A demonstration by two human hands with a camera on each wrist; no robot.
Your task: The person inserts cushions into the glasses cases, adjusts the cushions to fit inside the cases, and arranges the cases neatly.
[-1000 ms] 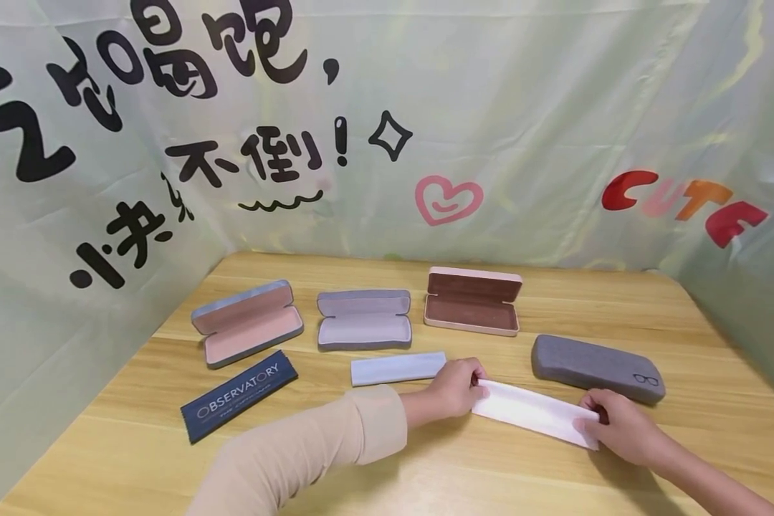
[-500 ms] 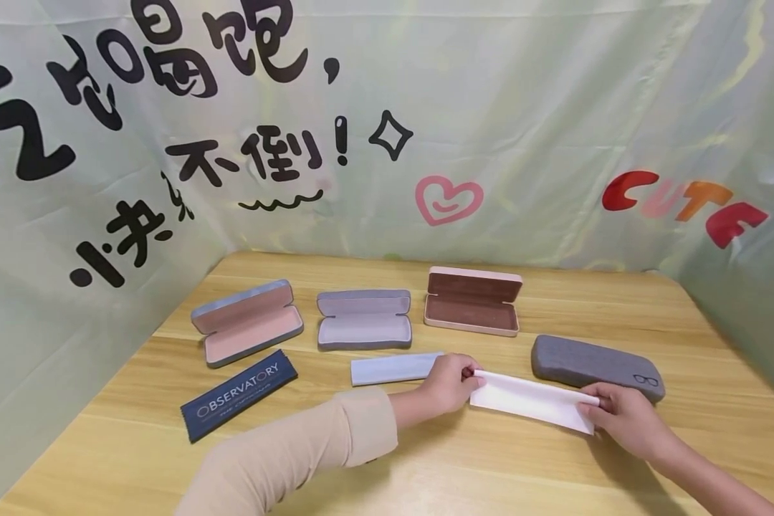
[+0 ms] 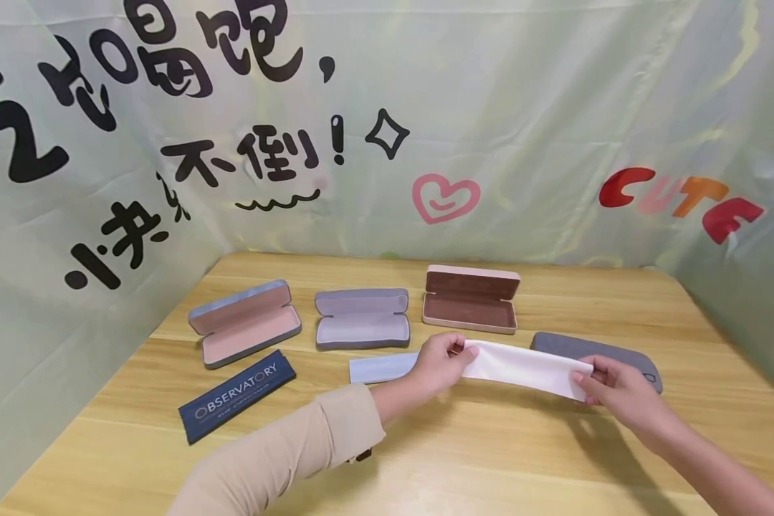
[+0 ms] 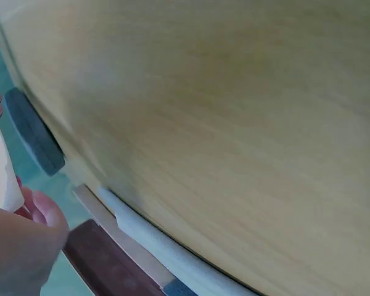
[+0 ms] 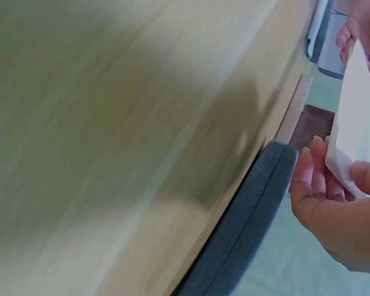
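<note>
A folded white cloth (image 3: 522,369), long and narrow, is stretched level above the table between both hands. My left hand (image 3: 440,364) pinches its left end between thumb and fingers. At the other end, my right hand (image 3: 622,395) grips it with the thumb on top and fingers beneath, as the right wrist view shows on the cloth (image 5: 357,123). Behind the right hand lies a closed grey glasses case (image 3: 564,347), partly covered by cloth and hand. A folded light-blue cloth (image 3: 379,368) lies on the table, its right end hidden by my left hand.
Along the back stand three open glasses cases: a blue one with pink lining (image 3: 251,333), a lavender one (image 3: 362,330) and a pink one with brown lining (image 3: 469,312). A navy OBSERVATORY cloth (image 3: 239,396) lies front left. A printed curtain (image 3: 522,129) encloses the wooden table (image 3: 464,466).
Both hands have raised the white cloth off the table and carried it away from me, slightly left. It now overlaps the grey case's left part. The view has shifted slightly.
</note>
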